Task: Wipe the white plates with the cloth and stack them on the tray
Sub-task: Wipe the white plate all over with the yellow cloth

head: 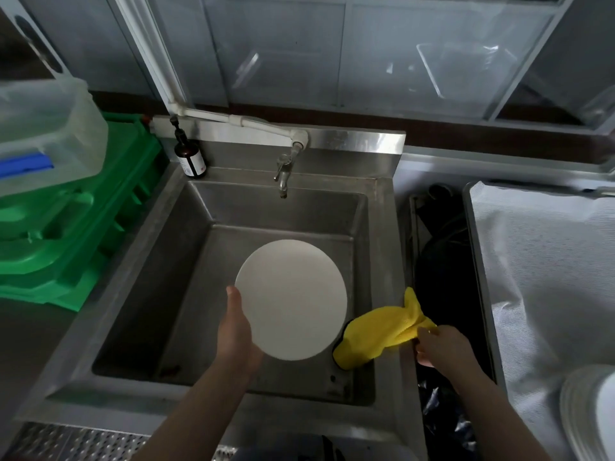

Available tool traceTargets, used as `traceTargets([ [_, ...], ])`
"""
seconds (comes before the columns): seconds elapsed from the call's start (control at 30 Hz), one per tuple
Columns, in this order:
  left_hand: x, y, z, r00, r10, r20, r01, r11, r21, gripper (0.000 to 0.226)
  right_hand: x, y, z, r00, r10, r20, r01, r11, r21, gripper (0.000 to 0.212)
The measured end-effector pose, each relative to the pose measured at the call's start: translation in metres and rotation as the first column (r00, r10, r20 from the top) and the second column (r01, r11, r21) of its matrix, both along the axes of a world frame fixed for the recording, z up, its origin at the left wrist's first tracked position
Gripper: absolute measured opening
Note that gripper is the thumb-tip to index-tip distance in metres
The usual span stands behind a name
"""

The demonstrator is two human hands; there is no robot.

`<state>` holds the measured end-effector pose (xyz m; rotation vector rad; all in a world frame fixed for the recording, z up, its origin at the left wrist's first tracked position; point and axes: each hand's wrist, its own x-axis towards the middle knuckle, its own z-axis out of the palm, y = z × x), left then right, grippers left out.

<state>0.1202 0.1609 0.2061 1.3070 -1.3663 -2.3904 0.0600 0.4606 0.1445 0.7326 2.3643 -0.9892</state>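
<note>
A round white plate point(292, 299) hangs over the steel sink point(186, 261), tilted toward me. My left hand point(237, 327) grips its lower left rim, thumb on the upper face. My right hand point(444, 344) pinches one end of a yellow cloth point(382, 329), which drapes over the sink's right rim, just right of the plate and apart from it. A stack of white plates point(589, 414) stands at the bottom right on a tray lined with white cloth point(545, 267).
A tap point(283, 171) juts over the sink's back wall, with a brown pump bottle point(190, 154) at the back left corner. Green crates point(76, 221) and a clear plastic bin point(43, 134) stand left. A dark gap point(442, 261) lies between sink and tray.
</note>
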Motion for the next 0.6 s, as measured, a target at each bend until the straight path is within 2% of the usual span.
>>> traceTargets([
  [0.1, 0.004, 0.003, -0.005, 0.999, -0.035, 0.004, 0.035, 0.999, -0.012, 0.042, 0.001, -0.007, 0.02, 0.978, 0.191, 0.083, -0.205, 0.949, 0.239, 0.02],
  [0.17, 0.006, 0.004, -0.008, 0.998, -0.065, 0.003, 0.065, 0.998, 0.008, 0.044, 0.001, -0.015, 0.028, 0.948, 0.304, 0.091, -0.317, 0.906, 0.28, 0.021],
  [0.23, 0.008, 0.005, -0.01, 0.995, -0.096, -0.011, 0.096, 0.995, 0.025, 0.046, 0.002, -0.027, 0.03, 0.933, 0.357, 0.052, -0.358, 0.901, 0.246, 0.022],
  [0.27, 0.01, 0.006, -0.01, 0.994, -0.107, -0.027, 0.108, 0.994, 0.028, 0.046, 0.003, -0.033, 0.029, 0.945, 0.327, -0.002, -0.323, 0.935, 0.147, 0.023],
  [0.33, 0.013, 0.008, -0.01, 0.988, -0.127, -0.083, 0.13, 0.991, 0.039, 0.046, 0.006, -0.047, 0.026, 0.979, 0.161, -0.128, -0.178, 0.975, -0.134, 0.021],
  [0.4, 0.014, 0.008, -0.011, 0.976, -0.162, -0.143, 0.171, 0.984, 0.051, 0.048, 0.009, -0.062, 0.032, 0.986, 0.025, -0.165, -0.078, 0.944, -0.32, 0.018],
  [0.5, 0.016, 0.005, -0.017, 0.958, -0.189, -0.216, 0.218, 0.968, 0.122, 0.056, 0.015, -0.08, 0.04, 0.988, -0.087, -0.127, 0.005, 0.841, -0.541, 0.026],
  [0.6, 0.017, 0.004, -0.019, 0.954, -0.196, -0.228, 0.238, 0.956, 0.172, 0.061, 0.019, -0.09, 0.046, 0.987, -0.131, -0.094, 0.044, 0.777, -0.627, 0.033],
])
